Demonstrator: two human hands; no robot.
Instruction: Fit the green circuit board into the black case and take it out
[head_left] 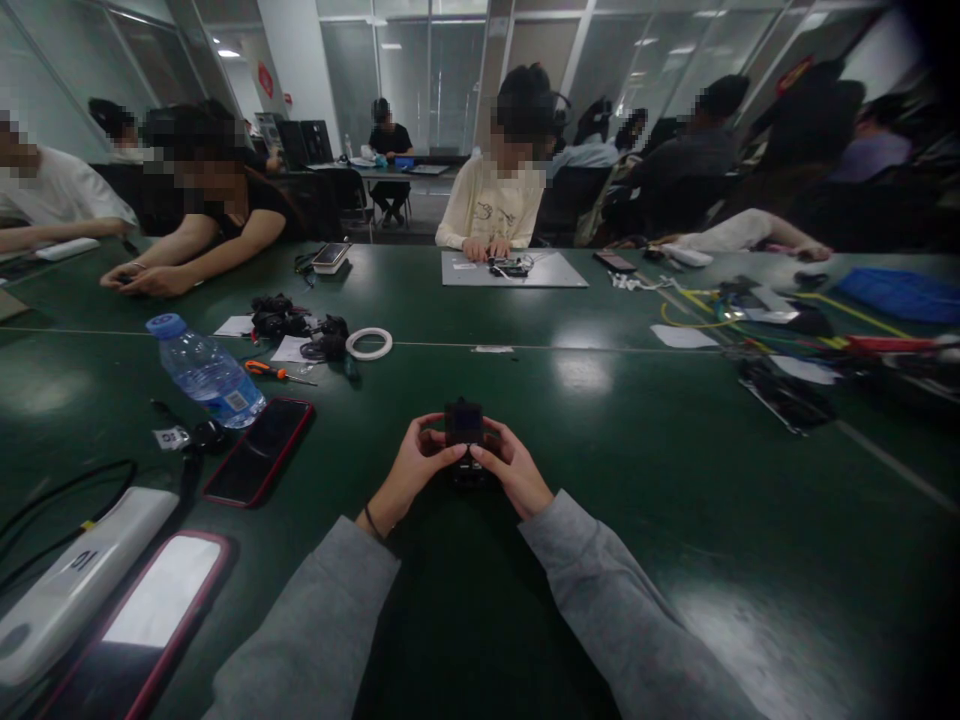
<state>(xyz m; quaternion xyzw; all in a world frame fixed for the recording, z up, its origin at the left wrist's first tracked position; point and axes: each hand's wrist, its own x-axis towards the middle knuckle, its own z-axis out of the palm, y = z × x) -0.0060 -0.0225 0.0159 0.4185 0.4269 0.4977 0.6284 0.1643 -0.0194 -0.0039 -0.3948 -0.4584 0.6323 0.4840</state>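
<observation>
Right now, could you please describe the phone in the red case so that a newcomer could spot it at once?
Start from the long dark green table and find the clear water bottle with the blue cap lying on its side at the wearer's left. The red-cased phone lies just beside it, screen dark. Unlike the nearer pink-rimmed phone, its screen is unlit and its rim bright red.

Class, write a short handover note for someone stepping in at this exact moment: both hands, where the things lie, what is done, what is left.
Left hand and right hand: both grip the small black device above the green table, thumbs on its front.
Nearby on the left: red-cased phone, water bottle lying down, orange-handled screwdriver, roll of white tape.
Done: the device is picked up; nothing shows it opened.
Left: any work on the device; the screwdriver lies untouched.
</observation>
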